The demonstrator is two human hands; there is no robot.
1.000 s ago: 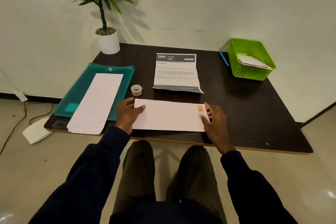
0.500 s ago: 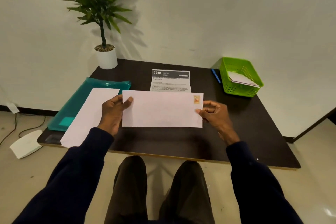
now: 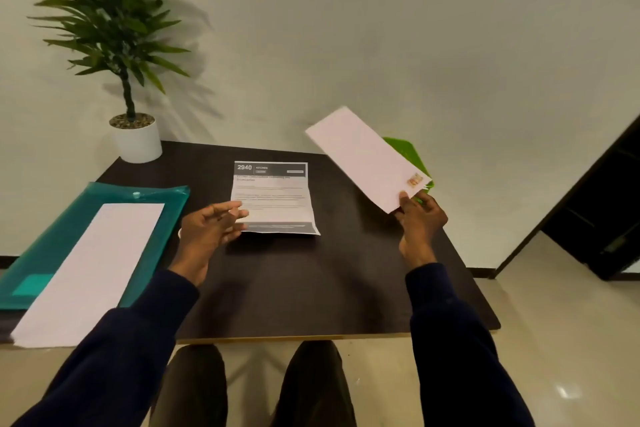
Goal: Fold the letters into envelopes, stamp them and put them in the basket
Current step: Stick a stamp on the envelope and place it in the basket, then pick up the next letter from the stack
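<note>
**Task state.** 1 stamped envelope [image 3: 367,158] is being pinched at the corner bearing its stamp [image 3: 415,179] by the right hand [image 3: 420,225] and held tilted in the air before the basket [image 3: 407,149]; only the drop into the basket is being judged as left for it; the left hand [image 3: 207,229] is being held spread and empty at the edge of a creased letter [image 3: 273,198] on the table [image 3: 311,288], contact untellable; a 2nd envelope [image 3: 90,270] is lying on the folder [image 3: 62,218]; both are being judged as yet to be processed; most of the basket is being hidden by the envelope, its contents unknowable; the letter's print is blurred.
</note>
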